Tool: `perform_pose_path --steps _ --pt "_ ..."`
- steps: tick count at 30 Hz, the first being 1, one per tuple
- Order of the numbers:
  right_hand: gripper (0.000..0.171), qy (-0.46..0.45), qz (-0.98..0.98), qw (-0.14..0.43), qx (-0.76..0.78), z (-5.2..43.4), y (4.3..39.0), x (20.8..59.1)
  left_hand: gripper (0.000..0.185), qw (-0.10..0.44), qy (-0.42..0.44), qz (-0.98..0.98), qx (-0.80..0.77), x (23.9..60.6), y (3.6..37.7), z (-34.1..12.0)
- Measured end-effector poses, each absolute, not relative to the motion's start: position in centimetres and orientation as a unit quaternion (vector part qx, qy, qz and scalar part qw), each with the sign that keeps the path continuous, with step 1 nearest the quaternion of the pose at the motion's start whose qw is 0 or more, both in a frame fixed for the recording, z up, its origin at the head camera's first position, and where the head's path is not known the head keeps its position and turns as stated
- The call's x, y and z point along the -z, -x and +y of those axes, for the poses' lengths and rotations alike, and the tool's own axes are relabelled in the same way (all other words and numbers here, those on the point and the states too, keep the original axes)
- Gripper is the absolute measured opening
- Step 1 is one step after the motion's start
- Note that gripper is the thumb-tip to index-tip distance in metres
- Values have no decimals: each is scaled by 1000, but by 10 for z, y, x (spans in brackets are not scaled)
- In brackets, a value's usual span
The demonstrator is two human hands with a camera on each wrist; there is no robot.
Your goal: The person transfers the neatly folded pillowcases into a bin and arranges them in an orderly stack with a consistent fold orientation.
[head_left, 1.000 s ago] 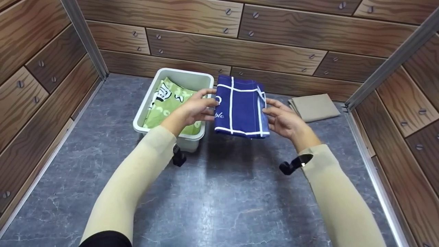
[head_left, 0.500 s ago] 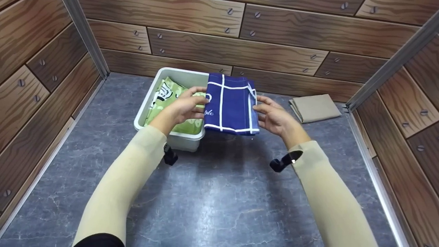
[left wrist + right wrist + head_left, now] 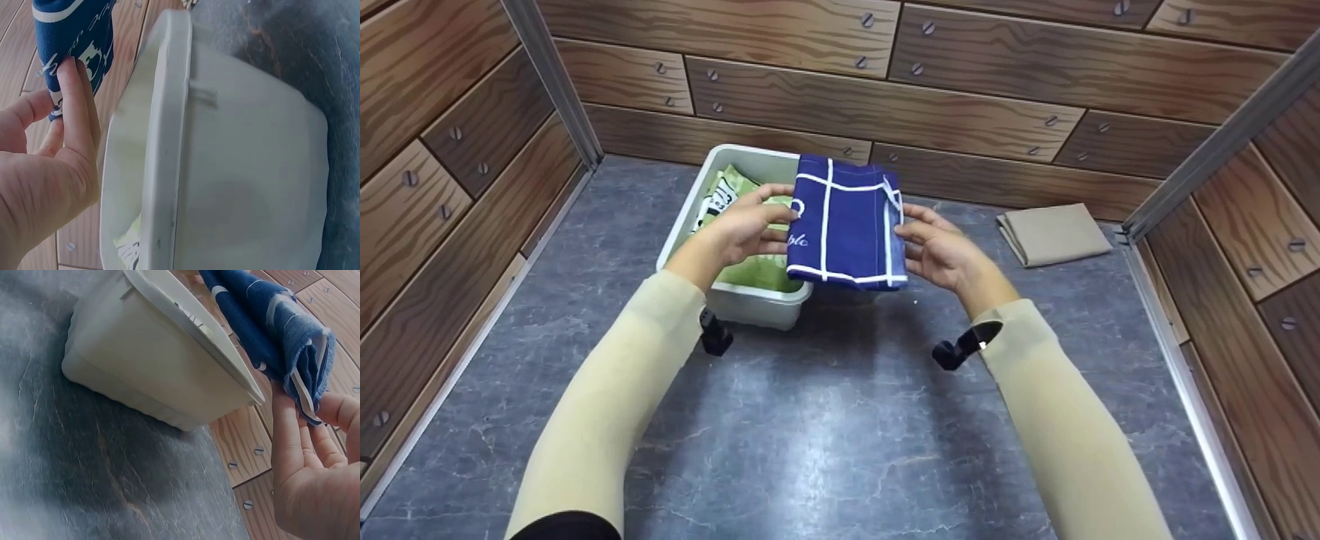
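Note:
A folded blue cloth (image 3: 851, 225) with white lines and white lettering is held up level between both hands. My left hand (image 3: 746, 229) pinches its left edge, thumb above and fingers beneath, over the bin's right part. On the opposite edge, my right hand (image 3: 941, 247) pinches the cloth's folded layers, which show end-on in the right wrist view (image 3: 306, 377). Below the cloth stands a pale grey-white plastic bin (image 3: 757, 307), its right rim partly hidden by the cloth. Inside lies a green cloth (image 3: 765, 271) with white and black print.
A folded beige cloth (image 3: 1056, 234) lies on the grey marbled floor (image 3: 840, 420) at the back right, near the corner. Wood-patterned walls (image 3: 960, 90) close off the back and both sides, with metal strips along the edges.
Both hands have carried the blue cloth to the left, from beside the bin to partly over its right side. The bin and the beige cloth stay where they were.

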State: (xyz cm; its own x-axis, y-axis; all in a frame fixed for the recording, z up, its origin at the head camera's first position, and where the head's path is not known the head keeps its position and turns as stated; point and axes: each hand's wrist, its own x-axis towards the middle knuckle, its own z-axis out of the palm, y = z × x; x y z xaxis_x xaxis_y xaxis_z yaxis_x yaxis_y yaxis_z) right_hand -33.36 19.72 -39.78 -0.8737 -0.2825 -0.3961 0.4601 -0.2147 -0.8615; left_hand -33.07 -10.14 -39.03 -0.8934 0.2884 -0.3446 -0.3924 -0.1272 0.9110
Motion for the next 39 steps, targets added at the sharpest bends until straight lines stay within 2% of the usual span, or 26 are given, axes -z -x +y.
perform_pose_path --steps 25,39 --pt "46 -59 583 265 766 157 344 394 50 224 61 632 -739 387 331 -144" --pt "45 -76 595 251 760 129 347 397 47 214 68 651 -725 387 335 -163"
